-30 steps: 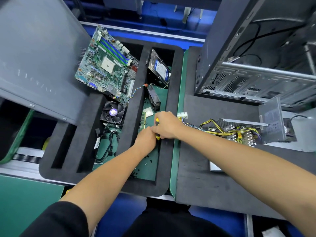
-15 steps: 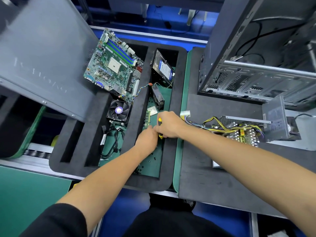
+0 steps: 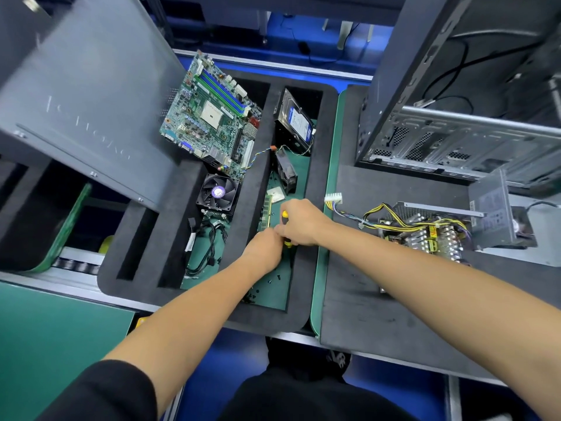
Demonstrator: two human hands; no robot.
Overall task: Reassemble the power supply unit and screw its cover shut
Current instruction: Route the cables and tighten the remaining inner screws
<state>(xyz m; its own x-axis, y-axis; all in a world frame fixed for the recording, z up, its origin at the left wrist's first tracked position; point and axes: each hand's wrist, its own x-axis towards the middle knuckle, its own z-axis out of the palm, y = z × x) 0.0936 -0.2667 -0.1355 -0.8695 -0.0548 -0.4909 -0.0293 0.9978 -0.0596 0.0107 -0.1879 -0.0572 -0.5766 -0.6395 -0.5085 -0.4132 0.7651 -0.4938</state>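
Over the foam tray's (image 3: 306,208) right compartment, the right hand (image 3: 299,221) is gripping a yellow-handled screwdriver (image 3: 285,227), while the left hand (image 3: 265,249) is meeting its tip, fingers hidden, probably seating one of the loose screws (image 3: 274,276). Farther right, the power supply unit (image 3: 425,235) is lying open on the counter (image 3: 394,314), its cover (image 3: 491,211) standing beside it.
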